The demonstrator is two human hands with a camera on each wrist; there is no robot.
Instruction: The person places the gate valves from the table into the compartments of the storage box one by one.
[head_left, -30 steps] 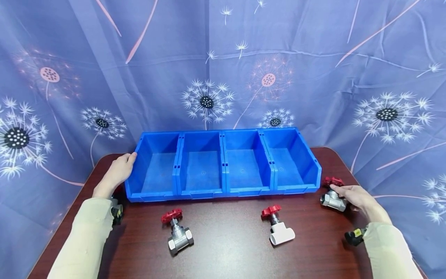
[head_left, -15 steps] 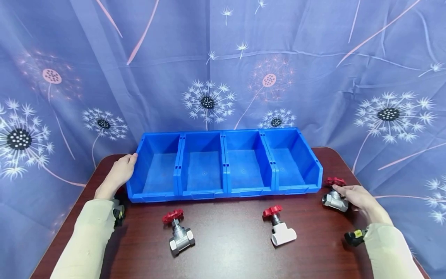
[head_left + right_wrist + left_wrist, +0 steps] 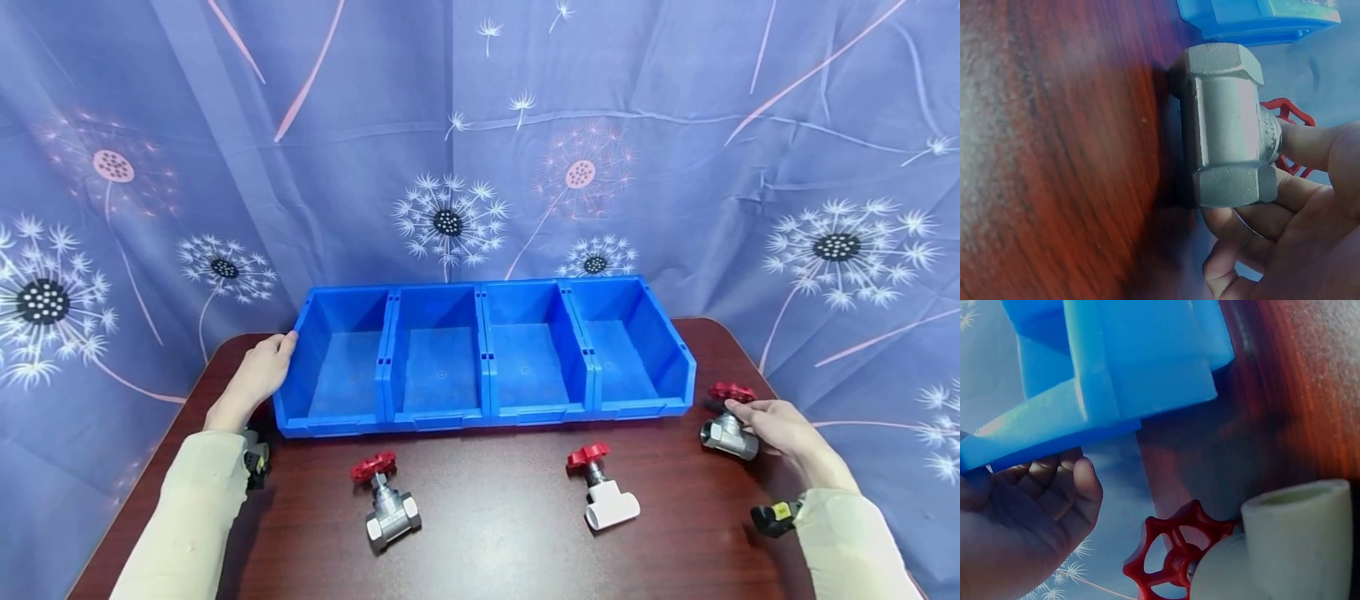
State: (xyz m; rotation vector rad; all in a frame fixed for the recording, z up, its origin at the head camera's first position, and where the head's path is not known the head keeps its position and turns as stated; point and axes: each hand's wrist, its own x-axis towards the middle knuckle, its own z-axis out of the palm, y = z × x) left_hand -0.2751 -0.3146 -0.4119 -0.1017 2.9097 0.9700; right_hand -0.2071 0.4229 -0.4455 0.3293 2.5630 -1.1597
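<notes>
A row of joined blue storage bins [image 3: 440, 421] spans the back of the table. My left hand [image 3: 255, 375] holds the rim at its left end; in the left wrist view, curled fingers [image 3: 1060, 481] lie against the outer wall. At the right, my right hand [image 3: 780, 429] grips a metal gate valve [image 3: 729, 435] by its neck, below the red handwheel [image 3: 1294, 112]. The valve body [image 3: 1225, 125] is close to the tabletop; whether it touches cannot be told. Beside my left hand stands a pale plastic valve [image 3: 1297, 544] with a red handwheel [image 3: 1179, 556], mostly hidden in the head view.
In front of the bins lie another metal gate valve [image 3: 393, 512] at left and a white plastic valve [image 3: 609, 502] at right, both with red handwheels. A flowered blue curtain [image 3: 480, 150] hangs behind the brown table [image 3: 495, 533].
My right hand and the metal valve it grips have shifted slightly right, away from the bins. My left hand stays on the bin rim. The whole head view has drifted slightly.
</notes>
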